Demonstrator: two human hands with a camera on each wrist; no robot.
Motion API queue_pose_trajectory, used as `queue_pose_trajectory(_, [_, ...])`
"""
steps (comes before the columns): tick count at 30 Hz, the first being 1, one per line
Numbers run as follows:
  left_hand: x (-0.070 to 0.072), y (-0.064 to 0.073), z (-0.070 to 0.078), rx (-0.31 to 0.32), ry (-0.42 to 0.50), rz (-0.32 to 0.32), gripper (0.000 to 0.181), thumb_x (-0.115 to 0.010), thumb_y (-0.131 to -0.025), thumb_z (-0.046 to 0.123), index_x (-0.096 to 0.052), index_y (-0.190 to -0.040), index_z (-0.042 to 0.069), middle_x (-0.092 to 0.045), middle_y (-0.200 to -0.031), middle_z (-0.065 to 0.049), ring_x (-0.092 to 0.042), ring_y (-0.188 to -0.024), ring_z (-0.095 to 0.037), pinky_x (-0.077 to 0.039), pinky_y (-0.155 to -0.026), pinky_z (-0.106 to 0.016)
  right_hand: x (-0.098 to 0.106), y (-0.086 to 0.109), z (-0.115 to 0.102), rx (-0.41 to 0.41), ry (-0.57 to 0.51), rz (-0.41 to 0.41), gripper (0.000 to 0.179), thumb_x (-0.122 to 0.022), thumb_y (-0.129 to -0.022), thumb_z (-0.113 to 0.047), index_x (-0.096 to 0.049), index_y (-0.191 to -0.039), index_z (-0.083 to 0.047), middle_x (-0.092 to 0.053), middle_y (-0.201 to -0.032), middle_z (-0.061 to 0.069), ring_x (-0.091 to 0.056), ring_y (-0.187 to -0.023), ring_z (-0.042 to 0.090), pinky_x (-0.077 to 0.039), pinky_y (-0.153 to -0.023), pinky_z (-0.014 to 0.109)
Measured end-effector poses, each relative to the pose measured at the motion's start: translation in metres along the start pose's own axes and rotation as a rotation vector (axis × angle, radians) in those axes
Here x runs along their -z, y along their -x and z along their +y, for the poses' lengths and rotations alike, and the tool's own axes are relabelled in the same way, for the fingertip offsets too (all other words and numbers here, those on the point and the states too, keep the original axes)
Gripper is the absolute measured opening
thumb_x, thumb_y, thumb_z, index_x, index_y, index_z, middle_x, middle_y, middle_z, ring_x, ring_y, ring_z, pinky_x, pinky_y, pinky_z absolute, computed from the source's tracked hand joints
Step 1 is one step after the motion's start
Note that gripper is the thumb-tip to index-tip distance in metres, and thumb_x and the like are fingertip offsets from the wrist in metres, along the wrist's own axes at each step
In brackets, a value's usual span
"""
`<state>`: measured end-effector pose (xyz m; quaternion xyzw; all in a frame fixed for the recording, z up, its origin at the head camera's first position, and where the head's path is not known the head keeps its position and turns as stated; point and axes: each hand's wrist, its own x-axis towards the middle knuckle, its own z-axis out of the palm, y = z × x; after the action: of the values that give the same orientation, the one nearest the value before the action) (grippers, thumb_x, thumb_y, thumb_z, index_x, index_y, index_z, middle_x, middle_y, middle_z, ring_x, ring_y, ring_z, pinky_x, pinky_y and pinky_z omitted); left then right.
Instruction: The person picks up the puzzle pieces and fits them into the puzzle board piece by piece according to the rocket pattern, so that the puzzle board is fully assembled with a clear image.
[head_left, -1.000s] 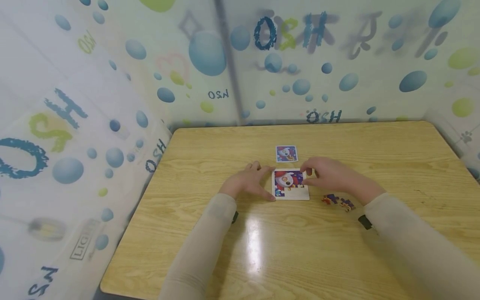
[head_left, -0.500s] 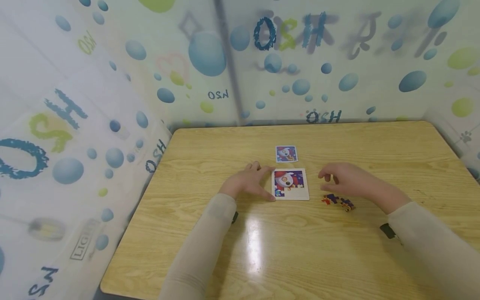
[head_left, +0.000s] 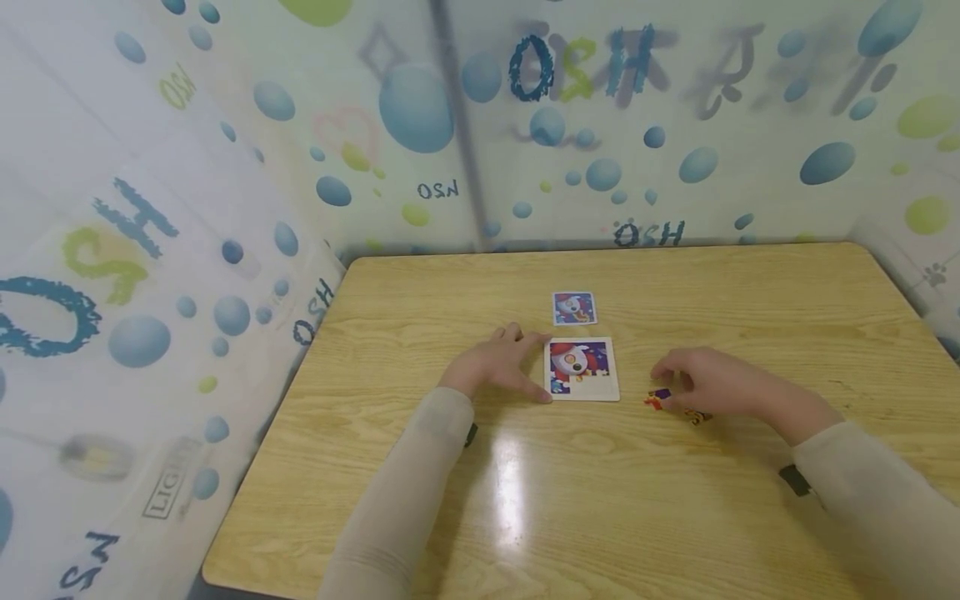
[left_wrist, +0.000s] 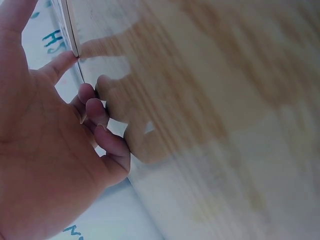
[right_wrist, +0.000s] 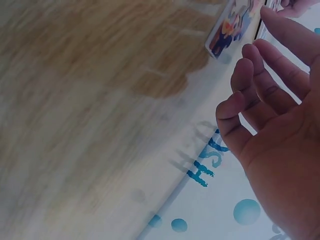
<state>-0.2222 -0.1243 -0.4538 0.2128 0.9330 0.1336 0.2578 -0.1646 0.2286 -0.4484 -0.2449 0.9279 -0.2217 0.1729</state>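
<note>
A square white puzzle board (head_left: 596, 388) lies on the table, its picture of a white-faced character in red filled in except for a bare patch at the lower right. My left hand (head_left: 495, 364) is spread along the board's left side, with thumb and index fingertip touching its two left corners. Its other fingers rest bent on the tabletop in the left wrist view. To the right, my right hand (head_left: 712, 380) is over a few loose jigsaw pieces (head_left: 657, 399), thumb and fingers apart at them. More pieces (head_left: 697, 417) show partly below the hand. No piece is visible between the fingers.
A small picture card (head_left: 574, 308) with the same character lies just behind the board. The wooden table (head_left: 420, 308) meets a wall (head_left: 495, 108) printed with blue and green bubbles at its back. Another printed wall runs along the left.
My right hand has left the board's right edge and moved right and toward me, down over the loose pieces. My left hand stays at the board's left side.
</note>
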Motion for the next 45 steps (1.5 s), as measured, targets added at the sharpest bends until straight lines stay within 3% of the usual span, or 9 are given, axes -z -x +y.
queue_pose_trajectory(8, [-0.001,-0.002,-0.002,0.006,-0.017,0.003,0.111,-0.083,-0.077,0.073,-0.022,-0.167,0.051,-0.036,-0.159,-0.006,-0.039,-0.143,-0.028,-0.047,-0.116,-0.06,-0.006,-0.003,0.004,0.015,-0.003,-0.005,0.033,-0.08,-0.096,-0.023,-0.074,-0.124,-0.006,-0.076,-0.116,0.003,-0.064,-0.094,0.011,-0.06,-0.082,0.036])
queue_pose_trajectory(13, [-0.001,-0.003,-0.002,0.008,-0.018,0.005,0.111,-0.083,-0.076,0.073,-0.022,-0.167,0.051,-0.036,-0.159,-0.006,-0.039,-0.144,-0.028,-0.047,-0.116,-0.06,-0.006,-0.009,0.006,-0.015,0.002,0.026,0.04,-0.078,-0.098,-0.027,-0.07,-0.128,-0.002,-0.077,-0.112,0.006,-0.068,-0.096,0.015,-0.062,-0.086,0.044])
queue_pose_trajectory(19, [-0.001,-0.002,-0.002,0.001,-0.014,0.004,0.111,-0.084,-0.077,0.073,-0.023,-0.167,0.049,-0.036,-0.161,-0.007,-0.038,-0.147,-0.031,-0.045,-0.117,-0.062,-0.005,-0.017,0.009,-0.094,-0.008,0.007,0.048,-0.071,-0.103,-0.034,-0.062,-0.14,-0.004,-0.074,-0.098,0.001,-0.062,-0.08,0.013,-0.056,-0.072,0.035])
queue_pose_trajectory(26, [-0.001,-0.003,-0.003,0.003,-0.012,0.001,0.111,-0.083,-0.077,0.073,-0.023,-0.167,0.05,-0.035,-0.162,-0.007,-0.037,-0.148,-0.031,-0.044,-0.118,-0.063,-0.005,-0.023,0.012,-0.146,0.013,0.048,0.043,-0.063,-0.107,-0.033,-0.061,-0.138,-0.002,-0.073,-0.09,0.003,-0.059,-0.068,0.013,-0.049,-0.062,0.031])
queue_pose_trajectory(30, [-0.002,-0.004,-0.003,0.006,-0.011,-0.002,0.111,-0.083,-0.077,0.073,-0.022,-0.167,0.051,-0.034,-0.164,-0.008,-0.036,-0.151,-0.032,-0.043,-0.119,-0.065,-0.001,-0.019,0.017,-0.095,-0.024,0.048,0.04,-0.06,-0.109,-0.026,-0.059,-0.14,-0.002,-0.075,-0.094,0.004,-0.06,-0.068,0.012,-0.05,-0.061,0.031])
queue_pose_trajectory(36, [-0.002,-0.003,-0.002,0.003,-0.01,0.009,0.11,-0.084,-0.077,0.072,-0.023,-0.167,0.051,-0.035,-0.163,-0.008,-0.036,-0.151,-0.032,-0.044,-0.118,-0.064,0.004,-0.01,0.025,-0.014,-0.121,-0.008,0.045,-0.065,-0.101,-0.008,-0.06,-0.146,-0.005,-0.069,-0.103,0.003,-0.057,-0.081,0.014,-0.049,-0.066,0.027])
queue_pose_trajectory(45, [-0.003,-0.004,-0.004,0.007,-0.007,0.006,0.11,-0.084,-0.077,0.073,-0.023,-0.166,0.052,-0.033,-0.164,-0.007,-0.034,-0.153,-0.033,-0.043,-0.119,-0.065,0.001,-0.013,0.028,-0.011,-0.101,-0.003,0.04,-0.074,-0.1,-0.021,-0.066,-0.137,-0.007,-0.064,-0.095,-0.001,-0.054,-0.08,0.014,-0.048,-0.068,0.028])
